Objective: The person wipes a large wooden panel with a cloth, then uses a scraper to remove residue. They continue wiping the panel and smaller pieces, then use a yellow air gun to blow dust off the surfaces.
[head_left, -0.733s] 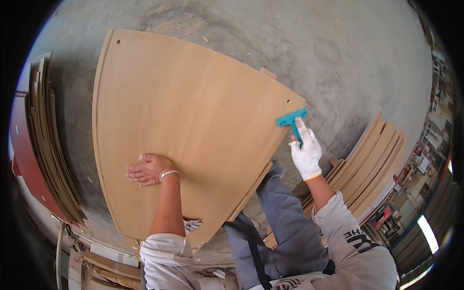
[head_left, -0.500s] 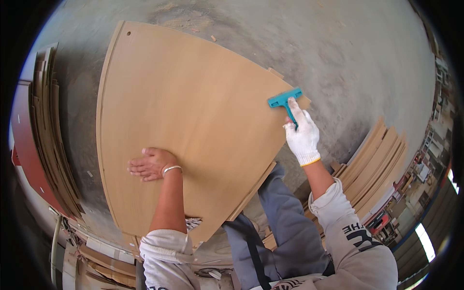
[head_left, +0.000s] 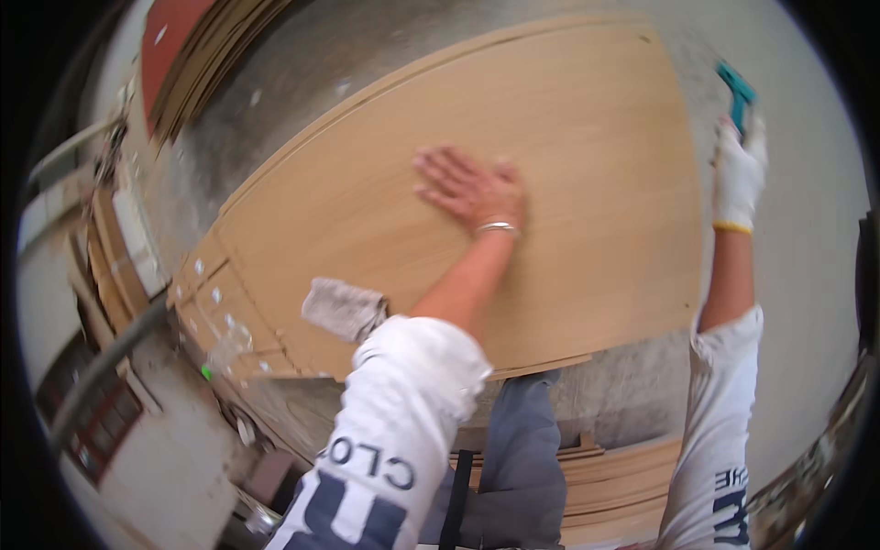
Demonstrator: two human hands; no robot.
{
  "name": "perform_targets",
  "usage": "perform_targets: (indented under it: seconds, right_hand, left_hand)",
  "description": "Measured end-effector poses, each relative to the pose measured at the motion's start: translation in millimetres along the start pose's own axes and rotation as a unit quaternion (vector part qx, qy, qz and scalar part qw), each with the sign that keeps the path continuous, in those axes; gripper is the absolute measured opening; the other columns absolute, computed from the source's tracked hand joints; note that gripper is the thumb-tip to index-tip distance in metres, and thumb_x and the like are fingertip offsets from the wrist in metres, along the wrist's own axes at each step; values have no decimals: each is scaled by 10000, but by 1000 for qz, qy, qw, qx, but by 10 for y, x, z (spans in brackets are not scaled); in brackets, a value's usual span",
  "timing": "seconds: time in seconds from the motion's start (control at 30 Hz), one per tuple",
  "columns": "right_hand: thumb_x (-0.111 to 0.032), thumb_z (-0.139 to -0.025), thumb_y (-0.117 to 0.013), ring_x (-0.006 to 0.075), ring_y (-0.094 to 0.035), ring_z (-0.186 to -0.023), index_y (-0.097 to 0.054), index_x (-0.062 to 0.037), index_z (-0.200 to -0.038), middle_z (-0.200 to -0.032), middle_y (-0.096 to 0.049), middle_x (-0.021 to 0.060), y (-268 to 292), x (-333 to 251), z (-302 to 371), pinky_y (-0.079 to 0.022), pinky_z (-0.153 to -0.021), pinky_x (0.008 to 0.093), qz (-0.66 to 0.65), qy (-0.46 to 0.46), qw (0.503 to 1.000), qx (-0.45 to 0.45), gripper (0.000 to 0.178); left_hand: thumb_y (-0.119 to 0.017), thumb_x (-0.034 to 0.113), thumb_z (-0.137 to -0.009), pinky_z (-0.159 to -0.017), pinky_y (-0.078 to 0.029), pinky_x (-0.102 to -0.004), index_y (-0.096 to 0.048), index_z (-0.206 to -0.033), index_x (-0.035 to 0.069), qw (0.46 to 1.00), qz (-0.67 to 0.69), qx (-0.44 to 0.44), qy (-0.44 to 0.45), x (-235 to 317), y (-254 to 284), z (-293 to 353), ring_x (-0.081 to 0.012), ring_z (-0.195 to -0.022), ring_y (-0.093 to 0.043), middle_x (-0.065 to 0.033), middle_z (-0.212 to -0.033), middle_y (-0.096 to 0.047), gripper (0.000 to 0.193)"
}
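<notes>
A large light-brown wooden panel [head_left: 587, 211] lies in front of me. My left hand [head_left: 475, 191], bare with a bracelet at the wrist, rests palm down on it, fingers spread. My right hand [head_left: 738, 174], in a white knit glove with a yellow cuff, is past the panel's right edge, over the grey floor. It grips the handle of a teal T-shaped scraper [head_left: 737, 89], whose head points away from me. A crumpled greyish cloth [head_left: 344, 307] sits on the panel, left of my left forearm.
Reddish and brown boards [head_left: 197, 69] stand stacked at the far left. More wooden boards [head_left: 623, 477] lie low by my legs, at the near right. Beyond the panel's left end, a grey pipe [head_left: 110, 367] and loose timber [head_left: 115, 252] show. Clear plastic [head_left: 229, 344] lies at that end.
My view has swung left, so the panel appears turned. My right hand has carried the scraper from above the panel's corner to beyond its edge. My left hand stays flat on the wood.
</notes>
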State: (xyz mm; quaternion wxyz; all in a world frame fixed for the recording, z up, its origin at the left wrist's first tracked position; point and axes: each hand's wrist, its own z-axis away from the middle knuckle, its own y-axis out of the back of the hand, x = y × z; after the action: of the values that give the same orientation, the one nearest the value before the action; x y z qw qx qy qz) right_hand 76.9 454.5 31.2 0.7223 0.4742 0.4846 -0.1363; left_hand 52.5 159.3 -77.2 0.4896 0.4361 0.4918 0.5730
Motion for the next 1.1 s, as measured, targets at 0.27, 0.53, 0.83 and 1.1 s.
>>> perform_targets:
  seconds: [0.27, 0.53, 0.83, 1.1]
  right_hand:
    - [-83, -986, -559, 113, -587, -774, -417, 41, -1438, -1020, -598, 58, -872, -246, 2434, -516, -677, 249, -177, -136, 927, -302, 491]
    - [77, -776, -594, 305, -583, -1188, -578, -38, -1346, -1309, -576, 184, -1687, -872, 4764, -462, -1024, 400, -34, 47, 831, -553, 581]
    - [-273, -684, -789, 434, -218, -1467, -420, -28, -1444, -1542, -341, 211, -2775, -942, 5575, -125, -1209, 601, 310, 469, 681, -469, 880]
    - [-405, -729, -756, 445, -35, -1515, -323, -69, -1537, -1634, -158, 222, -2846, -712, 5445, 33, -1198, 641, 454, 436, 651, -424, 976]
  left_hand:
    - [-609, 352, -911, -1189, -194, -555, -548, -1300, -10, 893, 412, -54, -173, -814, 288, 289, -399, -1425, -346, -266, -1467, -447, 536]
    - [-655, 249, -952, -670, -479, -316, -657, -952, -1, 700, 652, -80, 281, -3361, 1043, 845, -126, -700, -534, -47, -776, -610, 250]
    - [-726, 169, -877, -613, -468, -335, -613, -854, -9, 829, 450, 199, 265, -7070, 567, -804, -164, -630, -549, -70, -716, -627, 213]
    - [-692, 177, -917, -626, -521, -315, -630, -1008, -24, 871, 303, 141, 359, -7471, 251, -1356, -164, -726, -682, -105, -860, -695, 229]
